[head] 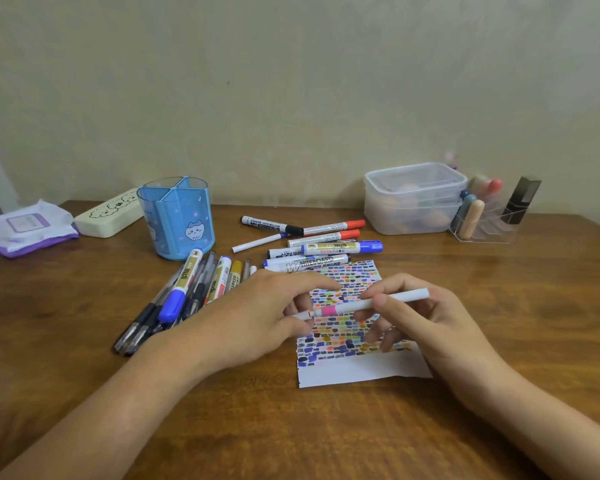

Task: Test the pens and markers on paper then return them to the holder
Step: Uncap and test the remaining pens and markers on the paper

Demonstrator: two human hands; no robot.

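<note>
— Two hands meet over the paper (357,370), and what do they hold?

— One slim white pen (368,304) with a pink band. The right hand (426,327) pinches its barrel between thumb and curled fingers, the long end pointing away to that hand's far side. The left hand (257,317) grips the other end, where the cap or tip sits; which of the two it is cannot be told.

— And the paper itself?

— It lies flat on the wooden table (84,306) directly beneath both hands, covered in rows of coloured test marks, with a bare white strip on the side nearer the person.

— Where are the other pens?

— Just beyond the fingertips lies a cluster of whiteboard markers (312,244), with red, blue and black caps, the nearest touching the paper's far edge. Beside the left hand, on its outer side, a heap of gel pens and markers (181,299) fans out, partly hidden by the hand.

— The holder?

— The blue holder (177,218) stands upright beyond the left hand, past that heap, its compartments showing no pens. Far beyond the right hand sit a lidded plastic box (414,199) and a clear organiser (492,216).
</note>
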